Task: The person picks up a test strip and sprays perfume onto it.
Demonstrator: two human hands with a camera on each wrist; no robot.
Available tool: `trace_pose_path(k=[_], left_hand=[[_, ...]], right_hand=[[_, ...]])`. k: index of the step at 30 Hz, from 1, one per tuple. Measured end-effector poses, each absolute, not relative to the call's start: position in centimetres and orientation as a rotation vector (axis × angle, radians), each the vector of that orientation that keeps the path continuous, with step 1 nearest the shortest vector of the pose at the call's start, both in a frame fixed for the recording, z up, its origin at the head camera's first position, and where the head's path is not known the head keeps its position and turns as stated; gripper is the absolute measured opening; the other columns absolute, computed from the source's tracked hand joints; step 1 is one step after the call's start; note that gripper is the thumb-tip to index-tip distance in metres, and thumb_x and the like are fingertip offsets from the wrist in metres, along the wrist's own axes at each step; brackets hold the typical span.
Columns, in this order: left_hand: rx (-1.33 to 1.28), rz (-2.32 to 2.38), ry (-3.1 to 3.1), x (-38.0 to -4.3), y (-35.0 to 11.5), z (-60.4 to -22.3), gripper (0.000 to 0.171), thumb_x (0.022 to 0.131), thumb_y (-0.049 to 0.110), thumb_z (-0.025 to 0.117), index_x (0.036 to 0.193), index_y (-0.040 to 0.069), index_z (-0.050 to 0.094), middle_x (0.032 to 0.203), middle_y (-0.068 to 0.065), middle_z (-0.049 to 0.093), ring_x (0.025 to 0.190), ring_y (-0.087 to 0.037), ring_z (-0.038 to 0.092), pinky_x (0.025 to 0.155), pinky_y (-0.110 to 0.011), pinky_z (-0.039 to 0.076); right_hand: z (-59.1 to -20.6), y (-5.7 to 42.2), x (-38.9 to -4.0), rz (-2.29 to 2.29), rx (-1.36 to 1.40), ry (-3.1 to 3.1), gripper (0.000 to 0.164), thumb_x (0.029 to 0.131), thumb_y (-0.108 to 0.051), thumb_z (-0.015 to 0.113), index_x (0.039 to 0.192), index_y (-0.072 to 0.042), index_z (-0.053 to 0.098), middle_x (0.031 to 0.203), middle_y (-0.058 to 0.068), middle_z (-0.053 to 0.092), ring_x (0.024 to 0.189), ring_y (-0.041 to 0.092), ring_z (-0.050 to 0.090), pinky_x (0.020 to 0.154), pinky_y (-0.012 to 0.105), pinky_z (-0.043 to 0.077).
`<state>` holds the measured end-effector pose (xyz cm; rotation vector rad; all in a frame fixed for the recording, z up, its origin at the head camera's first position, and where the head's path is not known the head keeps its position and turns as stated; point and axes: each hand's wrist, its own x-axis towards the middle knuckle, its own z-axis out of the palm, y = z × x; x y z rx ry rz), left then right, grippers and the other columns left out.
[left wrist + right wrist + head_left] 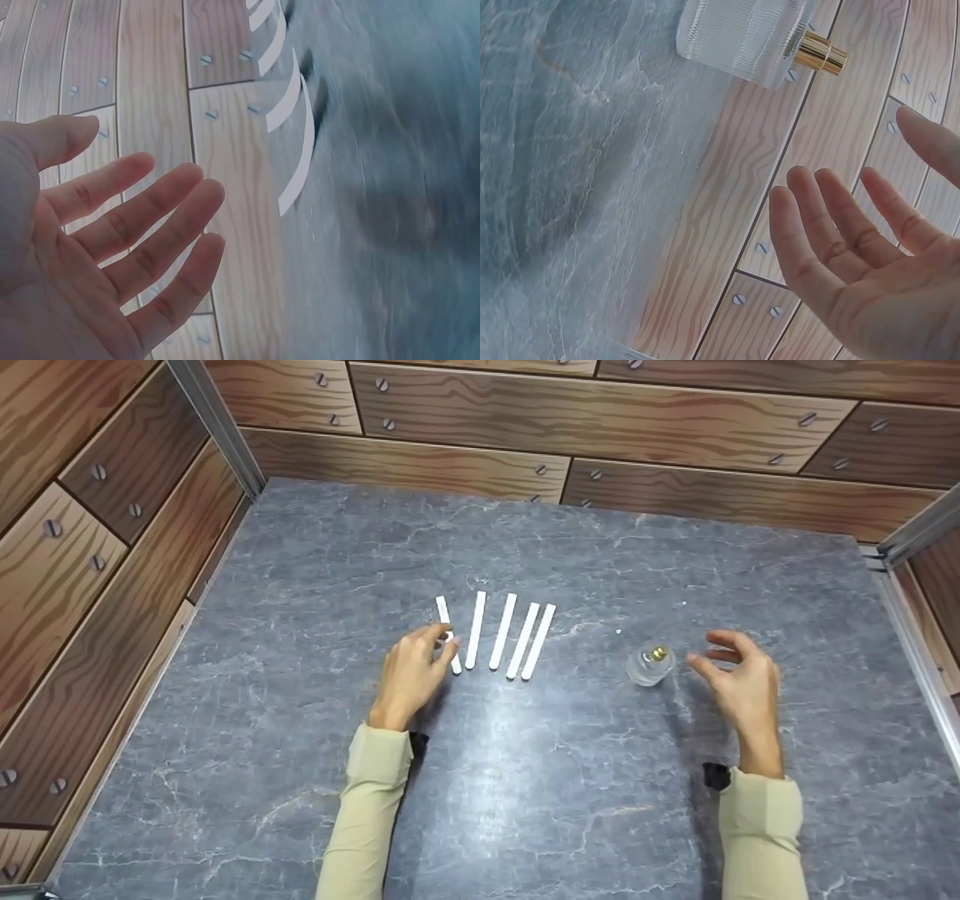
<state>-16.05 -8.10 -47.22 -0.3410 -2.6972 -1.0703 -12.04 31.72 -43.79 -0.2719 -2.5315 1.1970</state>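
White strips (502, 631) left of bottle (647, 667), spaced perhaps for easy grasping; left hand (412, 666) near them, right hand (744, 682) just right; fingers (166, 227) spread, empty.

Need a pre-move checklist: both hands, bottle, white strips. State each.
1. Right hand free: ok, it holds nothing; a gap shows between it and the bottle.
2. Left hand free: ok, nothing in its grasp; it is over the leftmost strip in the head view.
3. Bottle upright: ok, it stands with its gold top up.
4. Five white strips laid out without crossing: ok.
5. Strips all parallel: not ok, the leftmost slants opposite to the others.
6. Liquid in bottle: cannot tell.
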Motion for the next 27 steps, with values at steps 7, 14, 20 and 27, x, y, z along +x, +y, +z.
trace_pose_path(k=[7, 14, 20, 27], left_hand=[[-0.372, -1.239, -2.671, -16.3, -7.1, -47.3, 0.027, 0.102, 0.018, 0.062, 0.116, -0.002, 0.072, 0.11, -0.017, 0.073, 0.096, -0.032, 0.071, 0.082, -0.045, 0.059], [-0.404, -1.45, -2.604, -16.7, -6.3, -47.1, 0.027, 0.102, 0.014, 0.06, 0.115, -0.007, 0.071, 0.105, -0.017, 0.073, 0.091, -0.029, 0.07, 0.08, -0.042, 0.059], [-0.432, -1.586, -2.571, -16.8, -5.3, -47.4, 0.027, 0.103, 0.013, 0.059, 0.115, -0.009, 0.07, 0.102, -0.019, 0.073, 0.084, -0.03, 0.072, 0.073, -0.037, 0.059], [-0.411, -1.83, -2.518, -17.1, -4.3, -47.6, 0.028, 0.103, 0.011, 0.058, 0.118, -0.01, 0.068, 0.095, -0.024, 0.072, 0.081, -0.038, 0.07, 0.062, -0.026, 0.054]], right_hand=[[-43.4, 31.3, -12.3, 1.206, -0.376, -2.561, 0.039, 0.089, -0.006, 0.078, 0.125, 0.006, 0.065, 0.123, 0.02, 0.067, 0.088, -0.006, 0.055, 0.07, 0.007, 0.045], [-43.6, 30.3, -13.1, 1.252, -0.314, -2.542, 0.038, 0.087, -0.001, 0.078, 0.121, 0.009, 0.066, 0.12, 0.025, 0.067, 0.082, -0.013, 0.055, 0.069, 0.006, 0.045], [-43.7, 30.0, -13.2, 1.25, -0.335, -2.577, 0.039, 0.086, -0.003, 0.079, 0.122, 0.008, 0.066, 0.12, 0.023, 0.068, 0.088, 0.0, 0.061, 0.068, 0.006, 0.046], [-43.8, 29.8, -13.5, 1.304, -0.333, -2.567, 0.039, 0.085, -0.001, 0.08, 0.12, 0.01, 0.065, 0.12, 0.026, 0.067, 0.087, -0.001, 0.062, 0.067, 0.005, 0.047]])
